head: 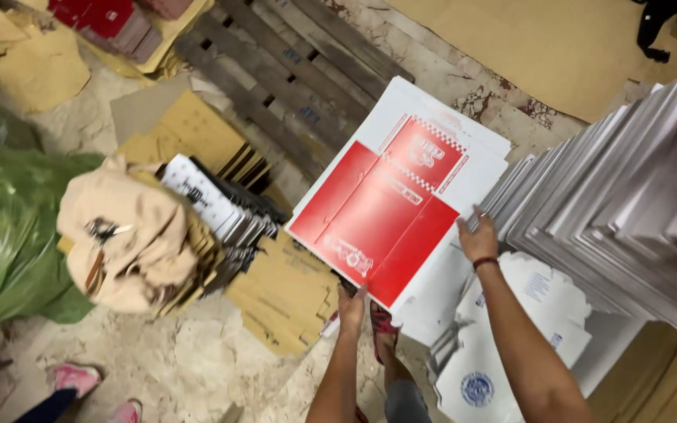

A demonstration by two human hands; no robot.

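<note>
Red-and-white flat carton blank [378, 215] spans both hands: left hand [350, 309] pinches its near edge, right hand [477, 239] curls closed on its side edge. Likely light, stiff yet bendy; edges suit gripping.

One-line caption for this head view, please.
Both hands, left hand and right hand, hold a flat red-and-white carton sheet beside a tall stack of sheets.

Flat box sheet [378, 219] lies on a stack of sheets [464, 133] mid-frame, left hand [350, 307] at its near edge, right hand [477, 239] at its right edge; tall pile of sheets [628, 204] to the right, bundle w/ scissors [131, 235] left, pallet [291, 70] behind
</note>
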